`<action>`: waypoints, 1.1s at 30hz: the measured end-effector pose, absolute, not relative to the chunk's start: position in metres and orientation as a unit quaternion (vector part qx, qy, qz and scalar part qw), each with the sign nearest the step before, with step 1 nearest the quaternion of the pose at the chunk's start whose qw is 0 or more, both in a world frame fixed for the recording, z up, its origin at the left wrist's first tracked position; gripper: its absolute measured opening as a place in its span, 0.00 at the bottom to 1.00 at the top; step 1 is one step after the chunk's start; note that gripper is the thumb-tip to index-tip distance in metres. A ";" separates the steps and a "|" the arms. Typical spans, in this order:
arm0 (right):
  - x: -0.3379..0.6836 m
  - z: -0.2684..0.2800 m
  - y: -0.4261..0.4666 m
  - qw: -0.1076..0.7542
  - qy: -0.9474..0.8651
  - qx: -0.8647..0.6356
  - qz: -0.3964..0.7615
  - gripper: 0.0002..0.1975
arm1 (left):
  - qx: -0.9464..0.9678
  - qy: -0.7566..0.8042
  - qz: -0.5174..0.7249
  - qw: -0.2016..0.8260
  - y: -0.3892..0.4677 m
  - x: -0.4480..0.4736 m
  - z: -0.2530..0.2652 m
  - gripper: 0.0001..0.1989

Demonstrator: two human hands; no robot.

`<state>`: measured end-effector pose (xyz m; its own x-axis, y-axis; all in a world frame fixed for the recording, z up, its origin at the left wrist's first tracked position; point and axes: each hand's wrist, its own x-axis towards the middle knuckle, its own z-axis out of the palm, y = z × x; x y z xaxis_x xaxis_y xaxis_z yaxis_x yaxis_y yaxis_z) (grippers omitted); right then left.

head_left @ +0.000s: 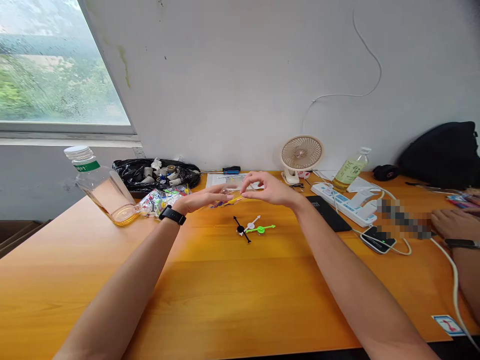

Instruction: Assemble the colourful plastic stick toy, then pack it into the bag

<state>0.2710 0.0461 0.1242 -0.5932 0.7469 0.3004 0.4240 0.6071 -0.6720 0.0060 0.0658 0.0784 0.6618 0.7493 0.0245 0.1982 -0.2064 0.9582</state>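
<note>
My left hand (204,196), with a black band on its wrist, stretches its fingers out flat at the near-left side of a clear plastic bag (227,201) holding blue and yellow pieces. At the bag's right side my right hand (268,189) has its fingers bent, thumb and fingertips closed on the plastic. Both hands partly hide the bag. Nearer to me on the table lie a black clock hand (241,229), a white clock hand (251,226) and a green clock hand (261,229), close together and partly overlapping.
Left stand a large bottle (112,195), a shiny bag of colourful pieces (159,200) and a black bag (125,170) of rolls. A fan (302,152), tea bottle (350,170) and power strip (343,204) are back right. Another person's hand (455,225) rests far right.
</note>
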 end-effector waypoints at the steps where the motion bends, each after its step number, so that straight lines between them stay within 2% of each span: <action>1: 0.271 0.125 0.046 0.309 -0.848 -0.345 0.257 0.07 | 0.724 0.314 0.252 0.560 0.066 0.006 0.079 0.28; 5: 0.263 0.127 0.044 0.413 -0.827 -0.344 0.161 0.06 | 0.658 0.261 0.290 0.644 0.069 0.009 0.070 0.34; 9: 0.250 0.127 0.038 0.477 -0.810 -0.317 0.124 0.07 | 0.678 0.202 0.263 0.656 0.068 0.017 0.059 0.37; 12: 0.246 0.128 0.034 0.502 -0.797 -0.315 0.120 0.07 | 0.707 0.204 0.228 0.638 0.064 0.027 0.057 0.31; 15: 0.248 0.131 0.033 0.515 -0.784 -0.330 0.106 0.05 | 0.708 0.233 0.263 0.612 0.063 0.032 0.061 0.21; 18: 0.258 0.129 0.043 0.545 -0.756 -0.354 0.080 0.16 | 0.697 0.257 0.335 0.579 0.067 0.026 0.062 0.20; 20: 0.268 0.124 0.054 0.549 -0.735 -0.391 0.076 0.19 | 0.678 0.289 0.367 0.568 0.071 0.019 0.057 0.22; 22: 0.280 0.115 0.066 0.495 -0.739 -0.440 0.122 0.16 | 0.653 0.327 0.371 0.573 0.076 0.011 0.049 0.26; 25: 0.297 0.099 0.080 0.289 -0.812 -0.443 0.247 0.13 | 0.628 0.343 0.396 0.576 0.084 0.004 0.036 0.29; 29: 0.309 0.081 0.087 0.062 -0.854 -0.391 0.338 0.16 | 0.632 0.342 0.407 0.564 0.088 0.002 0.026 0.31; 31: 0.309 0.076 0.087 -0.003 -0.848 -0.391 0.357 0.19 | 0.646 0.351 0.377 0.563 0.087 0.004 0.024 0.31; 33: 0.305 0.074 0.085 -0.029 -0.848 -0.386 0.362 0.22 | 0.661 0.351 0.369 0.551 0.085 0.006 0.025 0.30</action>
<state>0.3052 0.0850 0.0741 -0.7001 0.6341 -0.3283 0.6758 0.4398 -0.5916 0.0063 0.0851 0.0249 0.4802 0.8713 0.1010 0.0576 -0.1462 0.9876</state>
